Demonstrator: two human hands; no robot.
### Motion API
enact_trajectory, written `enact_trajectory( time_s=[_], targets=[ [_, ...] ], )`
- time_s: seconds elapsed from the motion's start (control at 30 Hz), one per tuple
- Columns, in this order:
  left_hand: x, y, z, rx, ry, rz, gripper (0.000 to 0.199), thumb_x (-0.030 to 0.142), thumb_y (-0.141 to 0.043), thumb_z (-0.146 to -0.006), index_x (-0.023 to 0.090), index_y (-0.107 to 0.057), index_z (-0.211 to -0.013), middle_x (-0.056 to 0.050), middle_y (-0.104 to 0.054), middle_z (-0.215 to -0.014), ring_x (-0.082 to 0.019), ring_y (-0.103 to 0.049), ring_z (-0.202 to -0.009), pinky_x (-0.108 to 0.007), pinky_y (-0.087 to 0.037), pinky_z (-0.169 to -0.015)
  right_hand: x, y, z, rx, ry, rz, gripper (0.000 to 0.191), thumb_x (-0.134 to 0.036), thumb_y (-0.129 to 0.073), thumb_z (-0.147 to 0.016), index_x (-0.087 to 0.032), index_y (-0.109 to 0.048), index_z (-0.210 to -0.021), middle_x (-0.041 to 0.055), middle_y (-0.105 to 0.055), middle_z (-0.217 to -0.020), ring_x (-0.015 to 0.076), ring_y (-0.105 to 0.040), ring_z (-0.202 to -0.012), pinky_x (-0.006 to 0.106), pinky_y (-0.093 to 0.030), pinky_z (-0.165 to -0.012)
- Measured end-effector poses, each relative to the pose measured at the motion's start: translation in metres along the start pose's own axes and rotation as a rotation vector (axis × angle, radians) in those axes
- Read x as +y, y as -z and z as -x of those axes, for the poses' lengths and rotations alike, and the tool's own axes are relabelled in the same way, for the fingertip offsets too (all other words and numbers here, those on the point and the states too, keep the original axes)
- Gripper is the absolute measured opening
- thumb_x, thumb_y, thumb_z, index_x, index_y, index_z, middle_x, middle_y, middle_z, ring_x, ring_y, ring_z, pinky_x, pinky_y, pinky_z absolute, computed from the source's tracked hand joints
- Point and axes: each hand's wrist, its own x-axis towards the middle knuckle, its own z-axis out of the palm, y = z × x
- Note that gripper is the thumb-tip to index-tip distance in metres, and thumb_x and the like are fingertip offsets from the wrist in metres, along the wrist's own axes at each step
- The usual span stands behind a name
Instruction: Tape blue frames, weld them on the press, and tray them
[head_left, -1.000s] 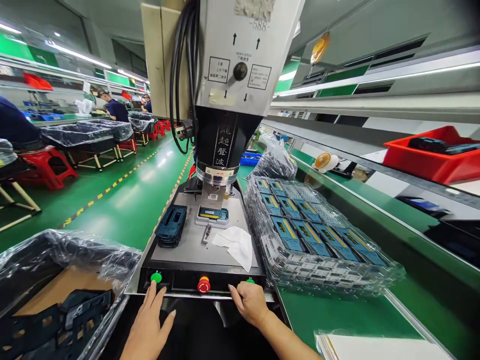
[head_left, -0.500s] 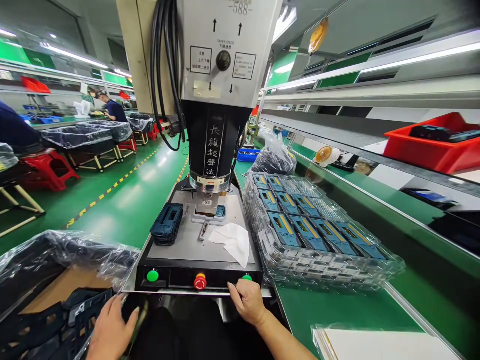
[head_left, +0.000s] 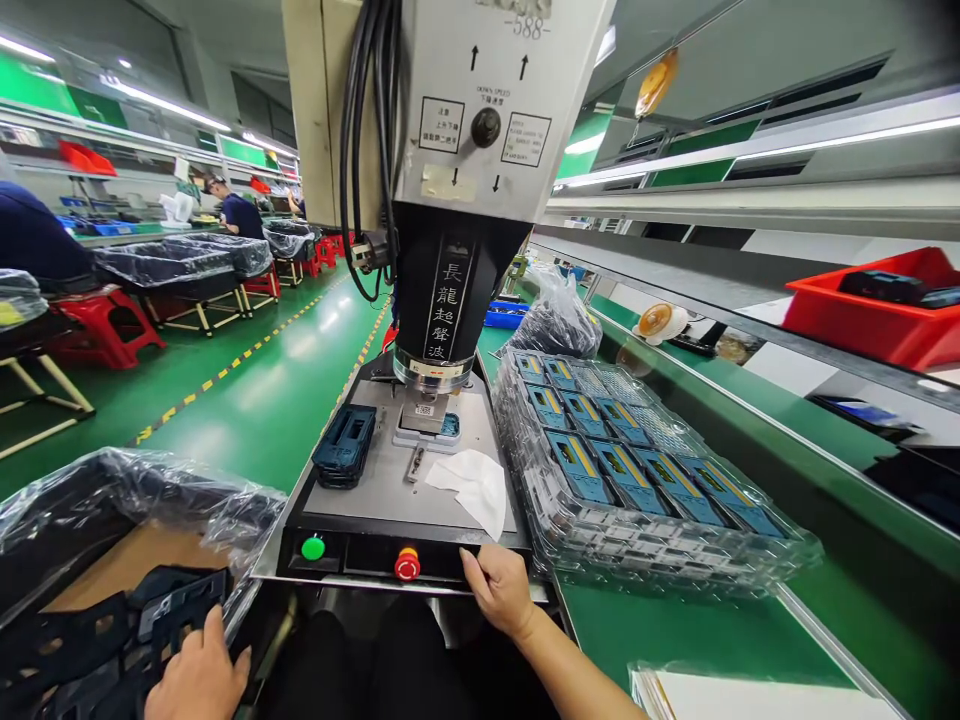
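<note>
My left hand [head_left: 196,672] is over the plastic-lined bin at lower left, thumb apart from the fingers. Its fingertips reach the dark plastic frame parts [head_left: 90,640]; whether they touch is unclear. My right hand [head_left: 498,592] is curled against the right end of the machine's black front panel [head_left: 367,552]. The panel's right green button is hidden behind it. Above the base plate, the ultrasonic welder's metal horn [head_left: 424,412] is down over a light fixture [head_left: 409,437] with a blue part [head_left: 450,424] in it. A stack of dark blue housings [head_left: 345,447] lies left of the fixture.
A red stop button [head_left: 407,565] and green button [head_left: 313,548] sit on the panel. White cloth [head_left: 474,485] lies on the plate. Stacked clear trays [head_left: 675,550] with blue housings stand right. Beyond the aisle, a person [head_left: 240,212] sits at another bench.
My left hand has moved down and left onto the dark parts in the bin. My right hand now covers the green button. The view has shifted slightly.
</note>
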Motion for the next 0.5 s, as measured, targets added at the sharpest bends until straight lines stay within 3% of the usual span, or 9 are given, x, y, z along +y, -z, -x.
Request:
enact_trajectory(
  time_s=[0.17,0.3,0.4,0.5],
  targets=[
    [-0.001,-0.003,0.000,0.014,0.014,0.007,0.062,0.045,-0.028,-0.087,0.008,-0.033,-0.137,-0.018,-0.056,-0.111,-0.037,-0.059,-0.100,-0.045,-0.041,-0.079,0.006,-0.004,-0.055,-0.030,-0.227,0.002,0.041,-0.039,-0.047,-0.094,-0.020,-0.052,-0.058,-0.0003,-0.054,-0.055,0.0110,-0.046,-0.052,0.025,-0.032,-0.055],
    [0.000,0.000,0.003,0.029,-0.015,-0.002,0.062,0.045,-0.027,-0.087,0.007,-0.034,-0.136,-0.017,-0.057,-0.110,-0.036,-0.058,-0.099,-0.044,-0.041,-0.076,0.018,-0.016,-0.106,-0.119,-0.380,-0.014,0.023,-0.039,-0.053,-0.090,-0.019,-0.063,-0.082,0.0047,-0.066,-0.082,0.0167,-0.060,-0.080,0.026,-0.043,-0.075],
    [0.001,0.002,0.006,0.047,-0.038,-0.033,0.061,0.042,-0.026,-0.088,0.005,-0.033,-0.137,-0.017,-0.056,-0.109,-0.036,-0.058,-0.098,-0.043,-0.041,-0.076,0.029,-0.031,-0.133,-0.173,-0.419,0.041,0.024,-0.035,-0.056,-0.087,-0.017,-0.064,-0.101,0.0090,-0.066,-0.103,0.0210,-0.058,-0.101,0.030,-0.042,-0.091],
    [0.003,0.002,0.007,0.061,-0.044,-0.077,0.059,0.036,-0.024,-0.089,0.003,-0.031,-0.138,-0.016,-0.055,-0.108,-0.035,-0.059,-0.096,-0.043,-0.041,-0.076,0.038,-0.045,-0.148,-0.205,-0.448,0.083,0.030,-0.034,-0.058,-0.086,-0.015,-0.064,-0.107,0.0115,-0.064,-0.109,0.0244,-0.055,-0.107,0.033,-0.040,-0.095]
  ],
)
